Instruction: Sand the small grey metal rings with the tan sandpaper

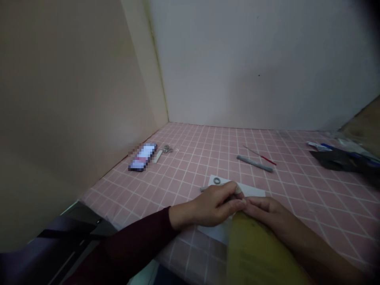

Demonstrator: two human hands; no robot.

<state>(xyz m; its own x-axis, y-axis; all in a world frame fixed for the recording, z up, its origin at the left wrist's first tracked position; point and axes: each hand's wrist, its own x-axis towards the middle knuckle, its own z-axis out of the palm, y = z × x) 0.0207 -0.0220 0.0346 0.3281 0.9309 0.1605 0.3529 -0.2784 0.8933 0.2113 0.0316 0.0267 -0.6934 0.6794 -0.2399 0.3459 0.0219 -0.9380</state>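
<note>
My left hand and my right hand meet fingertip to fingertip over a white sheet of paper. The fingers of both are closed in a pinch, and whatever lies between them is hidden. A small grey ring lies on the paper just beyond my left hand. The end of a grey stick-like piece pokes out from behind that hand. Below the hands is a yellow sheet-like thing with faint print; I cannot tell whether the fingers grip its top edge.
Beyond the hands lie a grey strip and a thin red-handled tool. At the left are a phone, a whitish strip and small metal loops. Dark material lies right on the pink tiled surface; walls border it.
</note>
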